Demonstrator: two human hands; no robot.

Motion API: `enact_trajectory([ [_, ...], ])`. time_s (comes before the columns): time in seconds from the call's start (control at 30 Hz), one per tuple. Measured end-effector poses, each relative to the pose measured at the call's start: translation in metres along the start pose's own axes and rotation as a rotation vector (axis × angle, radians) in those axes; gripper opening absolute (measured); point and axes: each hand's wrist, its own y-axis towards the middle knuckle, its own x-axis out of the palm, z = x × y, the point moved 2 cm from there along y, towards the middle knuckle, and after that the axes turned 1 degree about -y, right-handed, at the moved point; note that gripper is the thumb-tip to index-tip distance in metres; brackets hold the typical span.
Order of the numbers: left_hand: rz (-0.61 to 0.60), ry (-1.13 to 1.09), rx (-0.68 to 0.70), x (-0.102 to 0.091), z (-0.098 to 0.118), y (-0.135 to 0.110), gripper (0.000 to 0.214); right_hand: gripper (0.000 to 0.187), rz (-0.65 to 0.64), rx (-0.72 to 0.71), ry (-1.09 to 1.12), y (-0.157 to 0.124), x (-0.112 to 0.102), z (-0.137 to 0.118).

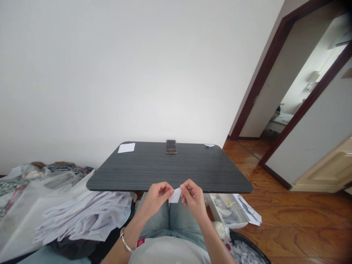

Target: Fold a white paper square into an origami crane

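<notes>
Between my two hands is a small piece of folded white paper (174, 196), held just off the table's front edge and above my lap. My left hand (158, 198) pinches its left side between thumb and fingertips. At its upper right corner, my right hand (191, 196) grips it the same way, with the other fingers curled. On the dark table (165, 170) beyond lie a white sheet of paper (127, 147) at the far left and a small folded white paper piece (209, 145) at the far right.
A small dark stand-like object (171, 146) sits at the table's back edge, near the white wall (137, 73). Piled white cloth (88, 216) lies left of my legs. On the right are an open white box (228, 212) and a bag of paper scraps (244, 253).
</notes>
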Motion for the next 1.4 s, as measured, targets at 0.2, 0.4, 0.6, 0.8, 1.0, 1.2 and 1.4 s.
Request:
enact_trajectory([
  [0.2, -0.017, -0.031, -0.041, -0.005, -0.003, -0.004, 0.02, 0.029, 0.013, 0.011, 0.013, 0.003, -0.003, 0.001],
  [0.4, -0.022, -0.105, -0.044, -0.008, 0.001, -0.004, 0.023, 0.03, 0.057, 0.022, 0.028, 0.007, -0.011, 0.0],
  [0.6, -0.011, -0.178, -0.067, 0.003, -0.004, 0.0, 0.026, 0.031, 0.036, 0.071, 0.075, 0.007, -0.005, 0.001],
  [0.8, -0.029, -0.166, -0.079, 0.009, -0.003, 0.001, 0.029, 0.031, -0.006, 0.112, 0.126, 0.005, 0.003, 0.0],
  [1.0, -0.05, -0.192, -0.108, 0.009, -0.004, 0.0, 0.029, 0.033, -0.065, 0.111, 0.134, 0.004, 0.003, -0.001],
  [1.2, -0.079, -0.195, -0.141, 0.011, -0.006, 0.0, 0.03, 0.032, -0.029, 0.081, 0.159, 0.006, 0.003, 0.004],
  [1.4, -0.114, -0.227, -0.148, 0.015, -0.006, -0.002, 0.029, 0.033, 0.042, 0.035, 0.102, 0.007, -0.002, 0.006],
])
